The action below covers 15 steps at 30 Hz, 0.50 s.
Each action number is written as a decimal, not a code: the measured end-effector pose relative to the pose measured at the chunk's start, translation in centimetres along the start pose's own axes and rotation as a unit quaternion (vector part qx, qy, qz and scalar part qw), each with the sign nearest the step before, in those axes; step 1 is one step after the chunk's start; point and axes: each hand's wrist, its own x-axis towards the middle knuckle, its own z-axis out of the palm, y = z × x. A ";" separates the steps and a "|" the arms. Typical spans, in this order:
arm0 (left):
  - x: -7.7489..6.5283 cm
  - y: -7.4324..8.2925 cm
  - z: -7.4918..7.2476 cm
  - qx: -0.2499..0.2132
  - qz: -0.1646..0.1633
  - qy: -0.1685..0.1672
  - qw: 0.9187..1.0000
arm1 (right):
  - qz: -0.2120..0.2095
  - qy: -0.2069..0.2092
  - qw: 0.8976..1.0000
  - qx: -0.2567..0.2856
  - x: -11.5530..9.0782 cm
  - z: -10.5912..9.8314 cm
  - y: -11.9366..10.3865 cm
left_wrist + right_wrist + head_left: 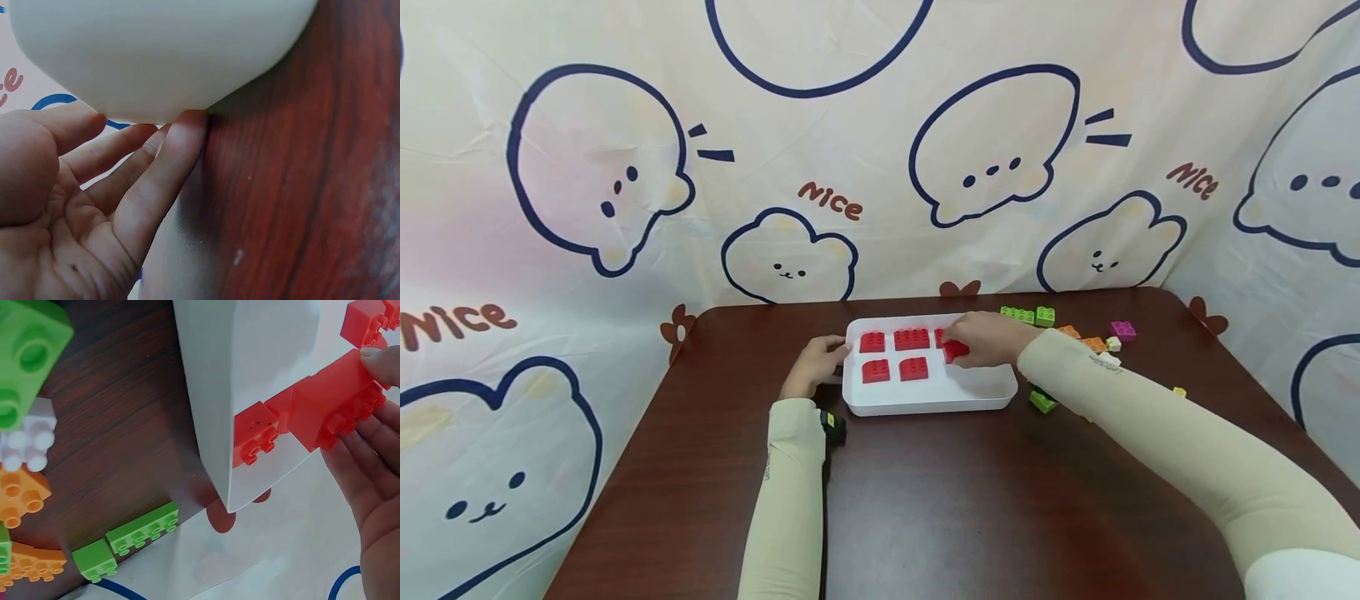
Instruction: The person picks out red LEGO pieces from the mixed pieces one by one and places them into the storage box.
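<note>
A white tray [931, 406] lies on the table with several red building blocks in it, such as one block [914, 368] in the near row. My left hand [811, 367] is at the tray's left end; its fingertips [187, 128] touch the outer wall, fairly straight. Over the tray's right half, my right hand [992, 337] pinches a red building block [337, 400] between thumb and fingers. In the right wrist view, this block's studs face the fingers, and another red block [253, 428] sits beside it near the tray's end wall.
Loose blocks lie right of the tray: green [1017, 314], orange [1094, 344], magenta [1123, 331] and white [31, 434]. A green block [1042, 401] is near the tray's front right corner. A printed cloth [880, 150] hangs behind the brown table [925, 508].
</note>
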 end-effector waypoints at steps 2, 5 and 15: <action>0.0 0.0 0.0 -0.002 -0.001 0.000 1.000 | 0.004 -0.007 1.000 -0.003 0.2 -0.1 -0.1; 0.0 0.1 0.0 -0.004 -0.002 0.000 1.000 | 0.008 -0.017 1.000 -0.007 0.6 -0.1 -0.4; -0.1 0.1 0.0 -0.003 0.000 0.001 1.000 | 0.026 -0.046 0.998 -0.022 1.6 0.3 -1.0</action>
